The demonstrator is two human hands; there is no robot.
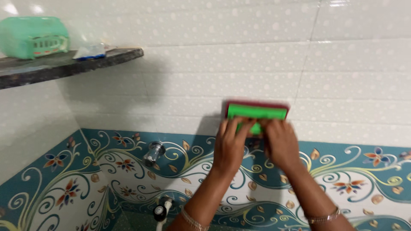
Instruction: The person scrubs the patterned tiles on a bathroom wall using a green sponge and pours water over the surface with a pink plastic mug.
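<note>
1. The wall is made of shiny white tiles with tiny pale dots [239, 64]. Lower down runs a band of teal tiles with curly vines and orange flowers [128, 171].
2. A flat green plastic scrub brush with a dark red edge [257, 112] sits against the white tiles, just above the teal band. It is long and shaped like a box. It looks a bit blurry.
3. The left hand [229, 145] and the right hand [280, 143] are side by side, both wrapped around the brush's green handle from below. The fingers curl over it. Two hands can push harder on the wall than one, so that may be why both hold it.
4. Each wrist has a thin bangle.
5. A round shiny metal tap [154, 153] sticks out of the teal tiles to the left. A second tap with a black knob [162, 210] is lower down.
6. Up in the corner is a dark stone shelf [64, 66]. A light green plastic basket [32, 36] rests on it, with a small clear packet [89, 51] beside it.
</note>
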